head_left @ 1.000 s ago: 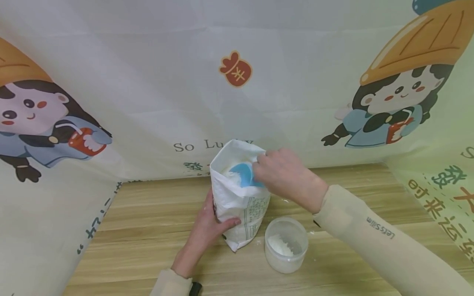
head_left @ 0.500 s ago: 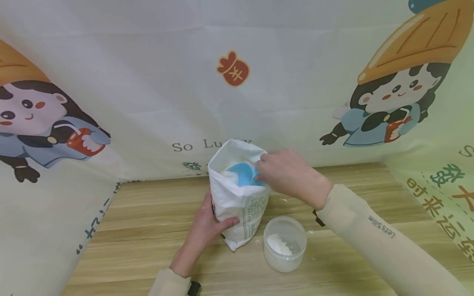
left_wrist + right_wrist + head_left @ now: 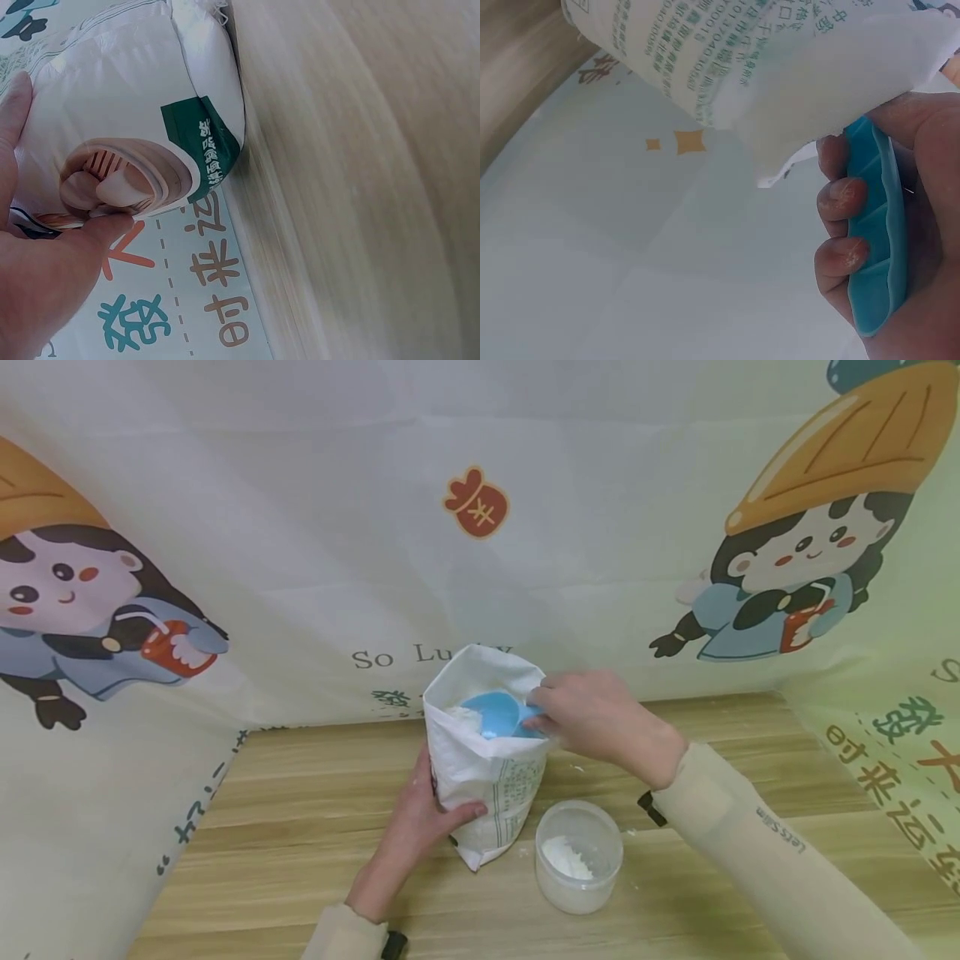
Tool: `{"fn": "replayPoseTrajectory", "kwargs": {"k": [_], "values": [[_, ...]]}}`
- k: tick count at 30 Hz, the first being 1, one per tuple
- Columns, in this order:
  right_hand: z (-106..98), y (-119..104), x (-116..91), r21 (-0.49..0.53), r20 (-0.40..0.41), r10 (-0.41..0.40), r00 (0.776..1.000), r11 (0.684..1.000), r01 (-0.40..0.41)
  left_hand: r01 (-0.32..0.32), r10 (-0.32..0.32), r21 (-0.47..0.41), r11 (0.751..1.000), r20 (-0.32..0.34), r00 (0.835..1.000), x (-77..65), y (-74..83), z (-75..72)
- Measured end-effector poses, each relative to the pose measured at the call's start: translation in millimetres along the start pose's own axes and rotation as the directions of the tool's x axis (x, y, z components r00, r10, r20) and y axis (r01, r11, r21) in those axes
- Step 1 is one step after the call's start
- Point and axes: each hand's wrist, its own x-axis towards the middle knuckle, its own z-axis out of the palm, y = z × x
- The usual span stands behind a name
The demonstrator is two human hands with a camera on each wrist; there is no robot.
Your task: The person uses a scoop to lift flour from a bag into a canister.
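Note:
A white flour bag (image 3: 468, 785) stands on the table with its top open and white powder (image 3: 463, 720) inside. My left hand (image 3: 420, 814) grips its lower left side, thumb across the front. In the left wrist view the bag (image 3: 112, 82) shows a steamer-basket picture and a green label. My right hand (image 3: 600, 714) holds a blue scoop (image 3: 498, 714) in the bag's mouth, its bowl at the powder. Curled fingers wrap the scoop's ribbed handle (image 3: 874, 240) in the right wrist view. A clear round tub (image 3: 577, 893) with some white powder stands right of the bag.
The wood-grain table (image 3: 285, 827) backs onto a printed cloth (image 3: 337, 527) that also rises at both sides. Small white specks of powder lie on the table around the tub. A dark strap (image 3: 651, 808) shows under the right sleeve.
My right hand has shifted slightly to the right with the scoop, and more of the scoop's blue bowl shows. The left hand, bag and tub stay about where they were.

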Motion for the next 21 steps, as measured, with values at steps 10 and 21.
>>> {"fn": "replayPoseTrajectory", "kwargs": {"k": [10, 21], "values": [[8, 6, -6, 0.114, 0.016, 0.055, 0.998, 0.992, -0.057, 0.008, -0.008, -0.010, 1.000, 0.001, 1.000, -0.1, 0.6, 0.5], [9, 16, -16, 0.216, -0.008, 0.110, 0.994, 0.971, -0.106, 0.038, -0.037, -0.032, 0.999, 0.013, 0.999, -0.7, 2.2, 0.0]]}}
